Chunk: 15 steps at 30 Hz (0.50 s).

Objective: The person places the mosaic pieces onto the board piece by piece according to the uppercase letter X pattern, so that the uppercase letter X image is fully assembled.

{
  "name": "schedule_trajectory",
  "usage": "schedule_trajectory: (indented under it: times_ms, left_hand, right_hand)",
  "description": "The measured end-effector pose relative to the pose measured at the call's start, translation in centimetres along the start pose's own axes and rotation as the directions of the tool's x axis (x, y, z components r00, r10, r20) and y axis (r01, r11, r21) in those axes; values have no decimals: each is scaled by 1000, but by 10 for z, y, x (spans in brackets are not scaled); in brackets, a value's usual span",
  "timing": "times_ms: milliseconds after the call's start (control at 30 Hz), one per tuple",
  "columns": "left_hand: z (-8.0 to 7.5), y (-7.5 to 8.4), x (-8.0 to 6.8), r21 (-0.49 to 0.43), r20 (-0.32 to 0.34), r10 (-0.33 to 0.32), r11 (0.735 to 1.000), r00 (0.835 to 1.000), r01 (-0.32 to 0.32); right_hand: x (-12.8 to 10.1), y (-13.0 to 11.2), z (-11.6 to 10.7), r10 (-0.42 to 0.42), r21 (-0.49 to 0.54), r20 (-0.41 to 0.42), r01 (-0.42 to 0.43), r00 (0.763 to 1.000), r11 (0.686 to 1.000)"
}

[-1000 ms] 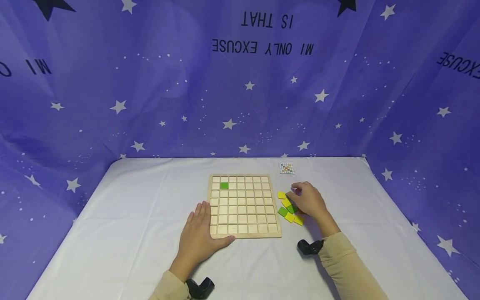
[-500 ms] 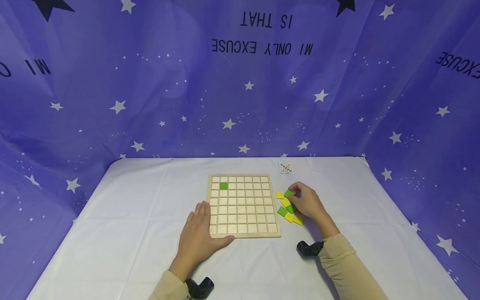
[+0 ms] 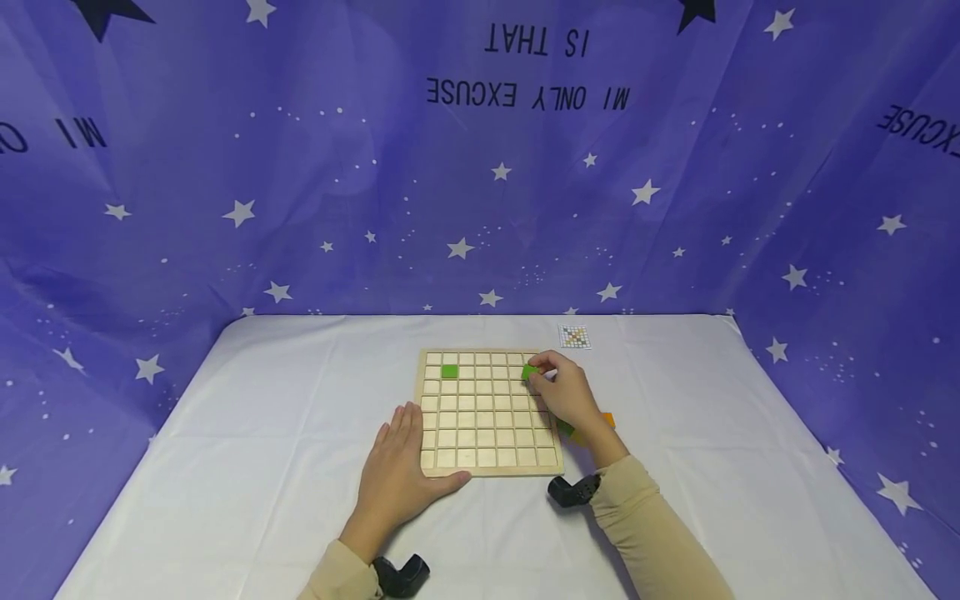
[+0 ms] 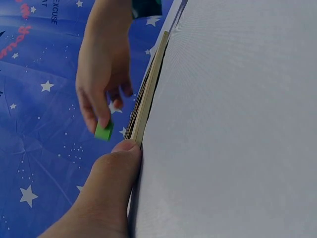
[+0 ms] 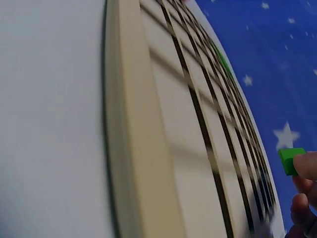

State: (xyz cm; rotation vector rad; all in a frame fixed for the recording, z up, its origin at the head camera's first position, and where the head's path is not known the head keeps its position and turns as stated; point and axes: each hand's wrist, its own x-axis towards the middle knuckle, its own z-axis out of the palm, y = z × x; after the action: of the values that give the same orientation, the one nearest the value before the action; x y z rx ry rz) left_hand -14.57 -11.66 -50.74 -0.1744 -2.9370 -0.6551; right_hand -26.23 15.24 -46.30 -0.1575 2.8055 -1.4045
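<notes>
A wooden grid board [image 3: 486, 457] with square cells lies on the white table. One green tile [image 3: 449, 372] sits in a cell near its far left corner. My right hand [image 3: 568, 396] pinches another green tile [image 3: 529, 372] between thumb and fingertips over the far right part of the board. In the right wrist view this held tile [image 5: 291, 159] shows at the right edge, above the grid. My left hand [image 3: 393, 471] rests at the near left corner, fingers straight along the left side. Its thumb [image 4: 116, 166] touches the near edge.
Right of the board lie loose tiles, mostly hidden by my right hand and wrist; a green tile [image 3: 566, 427] and an orange tile [image 3: 608, 420] show. Behind them lies a small printed pattern card [image 3: 575, 337]. A purple starry cloth [image 3: 375, 192] hangs beyond the table.
My right hand has taken a green tile from the loose tiles and carried it left, over the board. The orange tile has come into sight. My left hand stays in place.
</notes>
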Motion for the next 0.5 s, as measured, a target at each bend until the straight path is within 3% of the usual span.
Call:
schedule_trajectory:
  times_ms: [167,333,500]
  left_hand:
    - [0,1,0,-1,1,-1,1000,1000,1]
    - [0,0,0,-2,6,-4,1000,1000,4]
    - [0,0,0,-6,6,-4,1000,1000,4]
  right_hand:
    - [3,-16,28,-45,29,53,43,998,999]
    - [6,-27,54,-69,15,94,68,993,998]
    - [7,-33,70,-143,-28,106,147,984,989]
